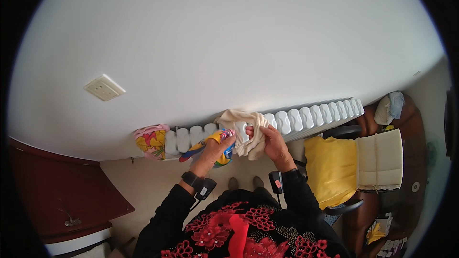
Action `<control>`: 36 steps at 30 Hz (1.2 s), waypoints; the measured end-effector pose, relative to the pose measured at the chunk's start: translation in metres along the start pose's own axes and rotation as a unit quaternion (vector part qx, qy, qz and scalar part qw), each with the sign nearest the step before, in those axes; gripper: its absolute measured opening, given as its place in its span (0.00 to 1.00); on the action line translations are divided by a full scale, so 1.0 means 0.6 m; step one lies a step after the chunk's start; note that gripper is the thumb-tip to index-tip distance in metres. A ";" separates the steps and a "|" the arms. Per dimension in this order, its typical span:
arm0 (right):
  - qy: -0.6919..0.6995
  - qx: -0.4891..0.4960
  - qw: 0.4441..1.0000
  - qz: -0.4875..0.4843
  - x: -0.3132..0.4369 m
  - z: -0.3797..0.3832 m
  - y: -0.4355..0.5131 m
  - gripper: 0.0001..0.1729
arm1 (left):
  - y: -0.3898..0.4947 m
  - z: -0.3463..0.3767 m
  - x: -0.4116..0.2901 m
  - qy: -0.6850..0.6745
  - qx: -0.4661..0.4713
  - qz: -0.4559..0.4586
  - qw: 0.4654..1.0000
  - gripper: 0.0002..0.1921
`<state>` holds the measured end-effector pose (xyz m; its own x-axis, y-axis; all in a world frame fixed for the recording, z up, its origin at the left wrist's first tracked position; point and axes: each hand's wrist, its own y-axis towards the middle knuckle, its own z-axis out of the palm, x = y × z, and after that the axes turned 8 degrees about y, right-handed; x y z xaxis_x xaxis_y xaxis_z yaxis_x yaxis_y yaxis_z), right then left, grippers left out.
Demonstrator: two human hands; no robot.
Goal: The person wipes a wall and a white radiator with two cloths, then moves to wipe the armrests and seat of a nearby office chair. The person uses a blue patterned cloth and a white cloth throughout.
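Note:
Bunched in my left hand (215,147) is a multicoloured cloth (203,147) with yellow, blue and red patches. My right hand (275,146) grips the edge of a beige cloth (239,115), which forms a loose loop over the top of a white radiator (283,122). Part of the radiator shows through that loop. A pink and yellow patterned cloth (151,141) hangs over the radiator's left end, apart from both hands. Whether my left fingers also touch the beige cloth is hidden.
Right of me stands an office chair with a yellow cover (330,168) and a cream back cushion (379,159), against a brown desk (412,143). A dark red door (64,186) stands at the left. On the white wall (229,43) sits a socket plate (105,87).

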<state>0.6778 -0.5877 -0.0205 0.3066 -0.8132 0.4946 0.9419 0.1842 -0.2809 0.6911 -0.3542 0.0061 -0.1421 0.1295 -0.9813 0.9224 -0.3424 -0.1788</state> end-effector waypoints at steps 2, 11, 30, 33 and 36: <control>0.005 0.025 1.000 0.009 0.019 0.025 -0.012 0.26 | 0.008 0.022 -0.010 -0.013 0.042 -0.032 0.999 0.20; -0.296 0.175 0.934 0.099 0.094 0.038 -0.082 0.24 | 0.068 0.059 -0.023 -0.333 -0.017 -0.129 0.934 0.25; 0.117 0.089 0.985 -0.092 0.169 -0.096 -0.163 0.29 | 0.037 0.222 -0.119 -0.207 0.099 -0.113 0.967 0.20; 0.265 -0.067 0.961 0.045 0.126 -0.099 -0.197 0.33 | 0.045 0.255 -0.154 -0.153 0.141 -0.097 0.973 0.19; 0.090 -0.001 0.991 0.102 0.081 -0.121 -0.204 0.29 | 0.065 0.286 -0.178 -0.058 0.187 -0.075 0.978 0.14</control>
<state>0.5676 -0.6899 -0.0218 0.4605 -0.8444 0.2736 0.8630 0.3538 -0.3607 0.6807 -0.5410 0.0918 -0.3260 0.1062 -0.9394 0.6955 -0.6461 -0.3144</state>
